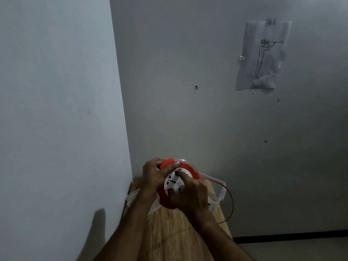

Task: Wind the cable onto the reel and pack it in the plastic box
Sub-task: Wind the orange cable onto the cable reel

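Two sets of fingers grasp the reel (176, 185): our left hand (153, 175) clenches its orange handle (167, 162) at 11 o'clock, our right hand (190, 194) pinches the white socket face, which tilts up toward us. No writing is legible. The red cable (230, 200) loops off at 3 o'clock. Below sits the plastic box (222, 191) on a wooden counter (169, 232) in a grey-walled corner.

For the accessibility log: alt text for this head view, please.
Both hands hold a round orange-and-white cable reel above a clear plastic box on a wooden table: left hand grips its orange handle, right hand its white face. Thin red cable loops off the table's right edge.
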Action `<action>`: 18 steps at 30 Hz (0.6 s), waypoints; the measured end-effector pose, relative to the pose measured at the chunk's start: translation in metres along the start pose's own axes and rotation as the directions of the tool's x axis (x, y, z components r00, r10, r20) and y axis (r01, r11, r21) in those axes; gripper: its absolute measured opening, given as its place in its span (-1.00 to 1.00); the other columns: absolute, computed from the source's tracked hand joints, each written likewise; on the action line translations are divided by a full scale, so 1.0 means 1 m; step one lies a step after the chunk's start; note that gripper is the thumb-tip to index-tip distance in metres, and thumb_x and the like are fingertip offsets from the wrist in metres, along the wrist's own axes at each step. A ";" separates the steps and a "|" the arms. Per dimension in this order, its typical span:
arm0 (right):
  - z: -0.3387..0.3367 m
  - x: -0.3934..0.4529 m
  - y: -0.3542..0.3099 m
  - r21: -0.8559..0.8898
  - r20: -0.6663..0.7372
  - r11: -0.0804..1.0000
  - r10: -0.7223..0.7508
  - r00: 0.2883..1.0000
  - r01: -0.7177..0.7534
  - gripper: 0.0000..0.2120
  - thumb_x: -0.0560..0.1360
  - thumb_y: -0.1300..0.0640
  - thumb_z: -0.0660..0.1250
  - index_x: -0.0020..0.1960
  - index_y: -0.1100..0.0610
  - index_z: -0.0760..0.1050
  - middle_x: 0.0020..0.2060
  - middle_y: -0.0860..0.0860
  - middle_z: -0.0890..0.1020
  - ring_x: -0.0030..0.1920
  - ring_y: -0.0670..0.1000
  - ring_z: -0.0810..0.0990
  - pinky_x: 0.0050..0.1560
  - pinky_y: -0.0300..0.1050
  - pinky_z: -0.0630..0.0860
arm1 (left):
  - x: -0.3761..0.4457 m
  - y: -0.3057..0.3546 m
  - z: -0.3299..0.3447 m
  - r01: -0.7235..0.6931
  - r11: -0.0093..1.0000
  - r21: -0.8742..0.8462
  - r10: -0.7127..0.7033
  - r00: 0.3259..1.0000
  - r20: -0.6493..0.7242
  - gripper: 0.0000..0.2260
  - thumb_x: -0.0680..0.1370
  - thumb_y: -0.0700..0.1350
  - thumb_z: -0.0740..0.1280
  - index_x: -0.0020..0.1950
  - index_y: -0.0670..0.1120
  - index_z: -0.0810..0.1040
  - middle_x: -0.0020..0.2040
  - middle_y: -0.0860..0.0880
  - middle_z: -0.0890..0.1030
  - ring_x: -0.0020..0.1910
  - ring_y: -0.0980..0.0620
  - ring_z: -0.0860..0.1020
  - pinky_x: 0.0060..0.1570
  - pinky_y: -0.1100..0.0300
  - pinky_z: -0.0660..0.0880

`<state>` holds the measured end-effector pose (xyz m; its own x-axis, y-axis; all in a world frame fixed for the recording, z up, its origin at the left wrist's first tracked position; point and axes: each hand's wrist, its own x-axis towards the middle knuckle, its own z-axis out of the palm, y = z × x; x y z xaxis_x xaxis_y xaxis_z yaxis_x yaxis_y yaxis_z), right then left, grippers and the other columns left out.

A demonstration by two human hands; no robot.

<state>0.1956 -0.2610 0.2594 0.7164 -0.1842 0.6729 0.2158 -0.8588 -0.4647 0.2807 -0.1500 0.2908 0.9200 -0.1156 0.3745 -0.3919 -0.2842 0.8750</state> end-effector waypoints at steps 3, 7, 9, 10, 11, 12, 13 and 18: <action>0.004 -0.003 -0.016 0.153 -0.089 0.949 0.290 0.953 -0.275 -0.51 0.34 -0.02 0.59 0.21 0.11 0.59 -0.02 -0.01 0.72 -0.14 -0.10 0.69 -0.17 -0.49 0.53 | -0.003 -0.003 0.003 -0.004 1.000 -0.024 0.002 0.999 -0.053 -0.69 0.39 0.11 0.57 -0.13 -0.13 0.70 -0.22 0.00 0.69 -0.25 0.05 0.68 -0.23 0.18 0.63; 0.011 -0.001 -0.035 0.477 -0.030 0.610 0.731 0.681 -0.633 -0.48 0.36 -0.01 0.61 0.23 0.10 0.53 0.11 0.01 0.64 0.11 0.03 0.64 -0.04 -0.24 0.62 | -0.010 -0.001 0.009 -0.046 0.999 -0.004 0.045 0.992 -0.116 -0.66 0.39 0.10 0.57 -0.06 -0.14 0.68 -0.15 0.02 0.68 -0.21 0.09 0.66 -0.21 0.29 0.58; 0.010 0.006 -0.039 0.646 0.155 0.248 0.884 0.442 -0.722 -0.54 0.38 -0.01 0.59 0.16 0.12 0.50 0.09 0.03 0.61 0.16 0.12 0.62 0.10 0.06 0.64 | -0.015 0.003 0.011 -0.098 0.995 0.022 0.100 0.989 -0.107 -0.70 0.39 0.07 0.57 -0.08 -0.13 0.67 -0.18 0.05 0.64 -0.23 0.17 0.61 -0.24 0.42 0.50; 0.010 0.010 -0.040 0.714 0.272 0.032 0.908 0.319 -0.699 -0.54 0.37 0.00 0.59 0.12 0.15 0.47 0.07 0.06 0.59 0.17 0.17 0.62 0.13 0.14 0.62 | -0.016 0.004 0.011 -0.119 0.993 0.028 0.121 0.988 -0.100 -0.72 0.39 0.06 0.58 -0.09 -0.12 0.67 -0.20 0.05 0.63 -0.24 0.18 0.60 -0.25 0.45 0.47; 0.010 0.015 -0.040 0.745 0.380 -0.158 0.898 0.219 -0.648 -0.49 0.37 0.03 0.60 0.15 0.19 0.42 0.07 0.09 0.56 0.20 0.22 0.59 0.12 0.19 0.62 | -0.016 0.003 0.011 -0.133 0.991 0.028 0.135 0.986 -0.093 -0.73 0.38 0.05 0.59 -0.12 -0.12 0.68 -0.21 0.05 0.62 -0.25 0.18 0.59 -0.26 0.45 0.48; 0.007 0.018 -0.040 0.758 0.464 -0.289 0.869 0.171 -0.585 -0.38 0.35 0.07 0.62 0.25 0.21 0.37 0.10 0.13 0.51 0.23 0.27 0.55 0.06 0.22 0.61 | -0.016 0.002 0.010 -0.144 0.989 0.025 0.146 0.985 -0.089 -0.75 0.37 0.04 0.59 -0.14 -0.11 0.68 -0.23 0.05 0.62 -0.25 0.18 0.59 -0.27 0.45 0.48; 0.006 0.021 -0.039 0.758 0.509 -0.352 0.846 0.160 -0.549 -0.28 0.32 0.09 0.64 0.33 0.21 0.33 0.15 0.15 0.50 0.24 0.30 0.53 -0.01 0.23 0.62 | -0.015 0.001 0.009 -0.147 0.989 0.021 0.149 0.985 -0.087 -0.76 0.37 0.04 0.60 -0.16 -0.10 0.68 -0.24 0.04 0.62 -0.26 0.17 0.60 -0.27 0.44 0.48; 0.003 0.008 -0.026 0.687 0.361 0.071 0.831 0.423 -0.724 -0.65 0.39 0.00 0.58 -0.04 0.12 0.48 -0.05 0.11 0.66 -0.02 0.12 0.68 -0.02 0.15 0.68 | -0.008 -0.005 0.004 -0.047 0.998 -0.035 0.044 0.996 -0.083 -0.68 0.39 0.11 0.56 -0.16 -0.14 0.69 -0.25 0.00 0.68 -0.29 0.06 0.67 -0.27 0.22 0.59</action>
<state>0.1972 -0.2384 0.2752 0.7222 -0.6189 -0.3089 -0.0478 0.4009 -0.9149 0.2751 -0.1518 0.2816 0.8984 -0.0482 0.4366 -0.4344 -0.2446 0.8669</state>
